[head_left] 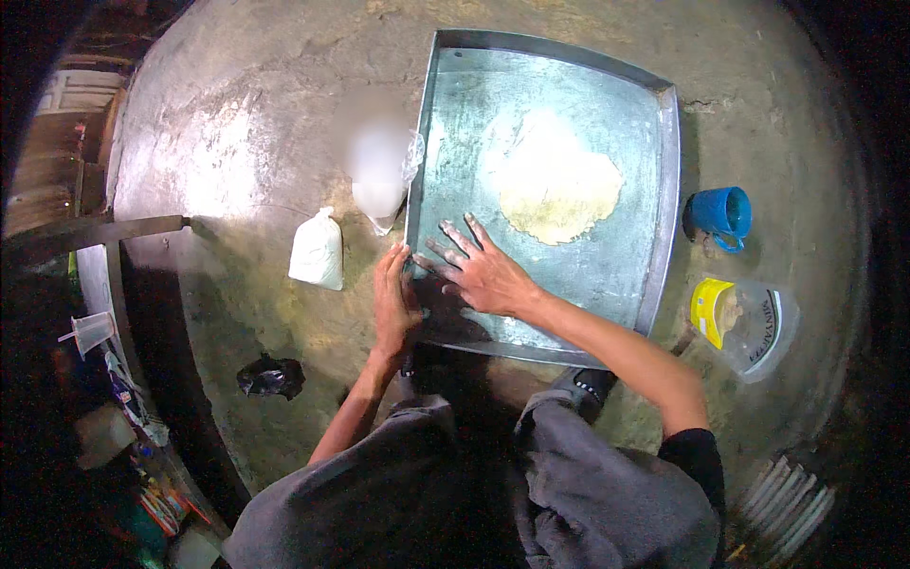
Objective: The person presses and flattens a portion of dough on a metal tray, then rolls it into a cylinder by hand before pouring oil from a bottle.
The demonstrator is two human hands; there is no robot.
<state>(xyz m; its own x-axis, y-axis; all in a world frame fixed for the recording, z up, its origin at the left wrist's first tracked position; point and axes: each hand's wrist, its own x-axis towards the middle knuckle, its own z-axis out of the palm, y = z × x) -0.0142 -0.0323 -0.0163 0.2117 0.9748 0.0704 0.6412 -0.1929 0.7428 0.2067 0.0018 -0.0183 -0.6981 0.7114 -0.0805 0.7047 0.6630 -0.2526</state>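
A large square metal tray point(669, 171) lies on the floor in front of me. Inside it, toward the far right, is a pale, flat, uneven mass like dough or wet flour point(559, 204), its far part washed out by glare. My left hand point(391, 303) is closed at the tray's near left wall, fingertips at the rim; its thumb is mostly in shadow. Over the tray's near left part, my right hand point(483, 273) has its fingers spread, whitish powder on them and nothing held. Whether its fingertips touch the metal is unclear.
Left of the tray stand a tied bag of white powder point(317, 250) and a partly blurred clear bag with white contents point(377, 194). A black plastic bag point(270, 376) lies nearer. On the right are a blue mug point(720, 213) and a clear yellow-banded packet point(744, 324).
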